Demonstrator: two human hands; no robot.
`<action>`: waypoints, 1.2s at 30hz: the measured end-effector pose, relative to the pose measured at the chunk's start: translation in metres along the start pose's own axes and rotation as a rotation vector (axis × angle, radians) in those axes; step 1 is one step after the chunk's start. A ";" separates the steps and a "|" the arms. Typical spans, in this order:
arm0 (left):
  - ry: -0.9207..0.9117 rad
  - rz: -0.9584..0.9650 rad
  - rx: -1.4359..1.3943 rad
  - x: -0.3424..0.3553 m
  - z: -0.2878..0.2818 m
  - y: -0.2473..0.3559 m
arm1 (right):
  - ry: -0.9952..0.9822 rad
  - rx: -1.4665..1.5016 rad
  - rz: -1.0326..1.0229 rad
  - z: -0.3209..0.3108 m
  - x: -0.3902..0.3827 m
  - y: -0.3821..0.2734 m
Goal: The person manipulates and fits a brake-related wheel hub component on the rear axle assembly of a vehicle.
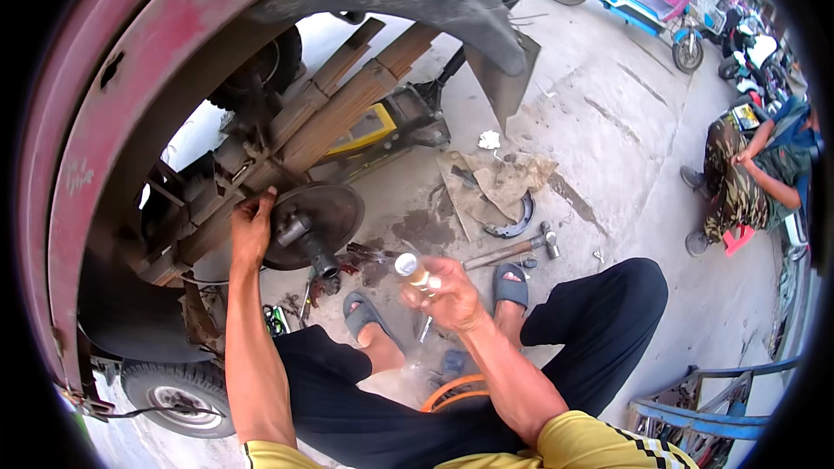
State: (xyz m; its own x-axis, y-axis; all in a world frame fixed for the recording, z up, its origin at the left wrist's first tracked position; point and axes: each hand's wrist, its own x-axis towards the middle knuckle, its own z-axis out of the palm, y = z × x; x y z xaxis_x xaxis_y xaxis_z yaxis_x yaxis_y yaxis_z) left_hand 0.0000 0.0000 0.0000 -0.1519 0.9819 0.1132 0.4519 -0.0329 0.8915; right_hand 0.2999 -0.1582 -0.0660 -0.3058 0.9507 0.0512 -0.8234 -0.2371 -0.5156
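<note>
My left hand point(251, 229) reaches to the left rim of a round, rust-brown metal plate point(340, 207) on the axle, next to the leaf spring point(347, 113). Its fingers are curled and partly hidden, so what they grip is not clear. From the plate's middle a dark, greasy axle stub point(304, 239) juts toward me. In front of my knees my right hand point(450, 297) is closed around a small see-through bottle point(421, 279) with a white top, tilted up toward the stub. The bottle's contents look amber.
A hammer point(504, 252) and a curved brake shoe point(516, 221) lie beside a brown cloth point(504, 182). Behind the springs stands a yellow-and-black floor jack point(373, 128). The red vehicle body point(78, 156) arches overhead. Another person point(751, 165) sits at right, near a blue metal frame point(704, 421).
</note>
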 end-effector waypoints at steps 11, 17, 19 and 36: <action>-0.038 0.036 -0.059 0.010 -0.002 -0.010 | 0.313 -0.046 0.053 -0.113 0.052 0.030; -0.067 -0.052 -0.106 0.008 -0.012 0.001 | 0.610 -0.245 0.192 -0.247 0.058 0.080; -0.065 -0.074 -0.098 0.004 -0.015 0.004 | 0.679 -0.340 0.230 -0.266 0.060 0.088; -0.069 -0.207 -0.167 0.006 -0.014 0.020 | 0.874 -0.840 -0.045 -0.313 0.133 0.075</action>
State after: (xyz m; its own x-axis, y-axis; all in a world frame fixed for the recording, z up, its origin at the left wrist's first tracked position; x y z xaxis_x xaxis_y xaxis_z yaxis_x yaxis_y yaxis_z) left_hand -0.0036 0.0024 0.0248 -0.1632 0.9811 -0.1040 0.2652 0.1452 0.9532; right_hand 0.3477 0.0133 -0.3658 0.4076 0.8460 -0.3437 -0.1592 -0.3048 -0.9390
